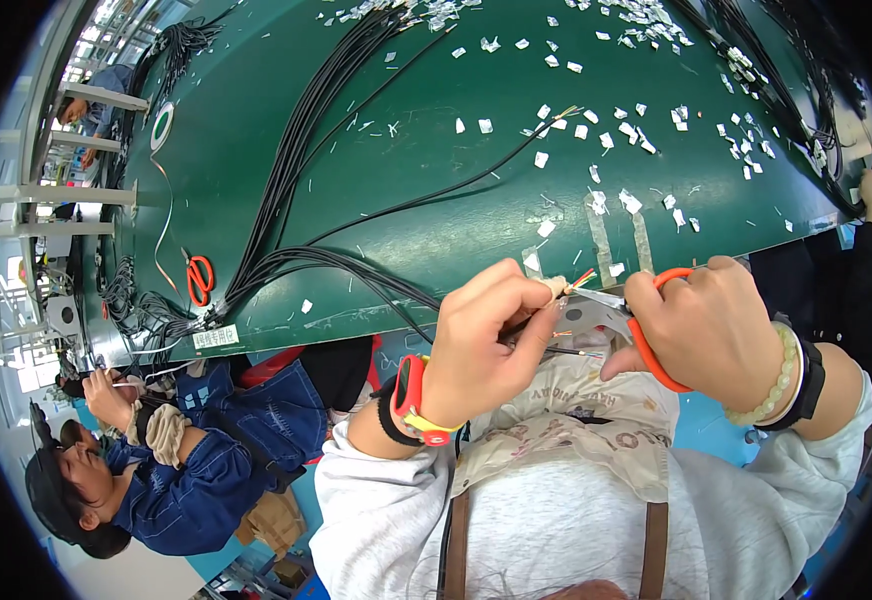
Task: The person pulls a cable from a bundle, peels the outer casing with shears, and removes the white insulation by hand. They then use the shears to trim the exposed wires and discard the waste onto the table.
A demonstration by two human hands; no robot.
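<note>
Near the table's front edge, my left hand (491, 345) is closed, pinching the end of a cable whose thin coloured wires (583, 279) fan out past the fingertips. A tan wrap covers one of its fingertips. My right hand (721, 330) grips scissors with orange handles (640, 345); its thumb is stretched out below the lower loop. The scissors' blades (601, 297) point left and meet the cable end at the left fingertips. Whether they touch the wires, I cannot tell. Just below hangs another black cable end (576, 351) with bared wires.
Long black cables (291, 150) run across the green table (416, 160). White scraps (646, 25) litter it. Another pair of orange-handled scissors (192, 280) and a tape roll (156, 133) lie left. More cables (756, 70) lie far right. A co-worker (226, 450) sits at left.
</note>
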